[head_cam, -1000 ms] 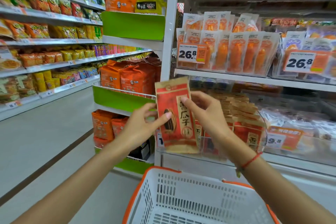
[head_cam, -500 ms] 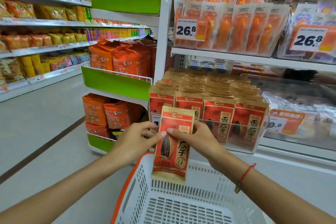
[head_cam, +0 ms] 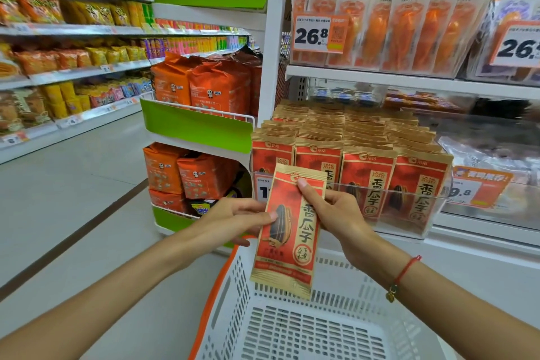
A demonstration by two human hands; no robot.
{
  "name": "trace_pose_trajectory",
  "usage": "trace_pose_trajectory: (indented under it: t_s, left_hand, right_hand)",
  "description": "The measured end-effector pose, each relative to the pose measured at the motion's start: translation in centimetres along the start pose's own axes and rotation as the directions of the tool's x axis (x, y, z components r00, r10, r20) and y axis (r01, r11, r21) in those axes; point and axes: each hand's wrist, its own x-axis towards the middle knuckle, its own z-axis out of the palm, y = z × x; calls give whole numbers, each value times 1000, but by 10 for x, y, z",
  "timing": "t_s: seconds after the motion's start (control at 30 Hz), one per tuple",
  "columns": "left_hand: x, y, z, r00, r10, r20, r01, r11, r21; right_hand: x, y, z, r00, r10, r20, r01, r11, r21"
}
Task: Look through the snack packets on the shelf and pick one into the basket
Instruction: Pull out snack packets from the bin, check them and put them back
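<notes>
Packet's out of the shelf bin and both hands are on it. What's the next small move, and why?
Probably lower the sunflower seed packet and let go. Both the left hand and right hand pinch it upright directly above the open white basket, which looks empty, so a short drop should land it inside.

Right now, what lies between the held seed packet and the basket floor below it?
Nothing: in the head view the seed packet, pinched by both hands, hangs above the white basket, with only open air down to its floor.

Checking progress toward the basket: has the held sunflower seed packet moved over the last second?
Yes. The sunflower seed packet, pinched by the left hand and right hand, has dropped from level with the shelf bin to over the basket.
</notes>
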Motion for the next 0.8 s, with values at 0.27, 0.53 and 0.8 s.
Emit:
trace_pose_trajectory:
  t_s: [0.27, 0.53, 0.8]
  left_hand:
    - [-4, -1, 5, 997, 31, -68, -41, 989, -140]
    - [1, 6, 7, 959, 78, -271, -149, 956, -252]
    - [8, 5, 10, 964, 112, -241, -169, 959, -228]
  right_hand:
    - [-3, 0, -10, 992, 7, 130, 4, 997, -82]
    - [-1, -4, -26, 956, -114, 270, 173, 963, -206]
    - [8, -6, -48, 922, -72, 381, 143, 976, -163]
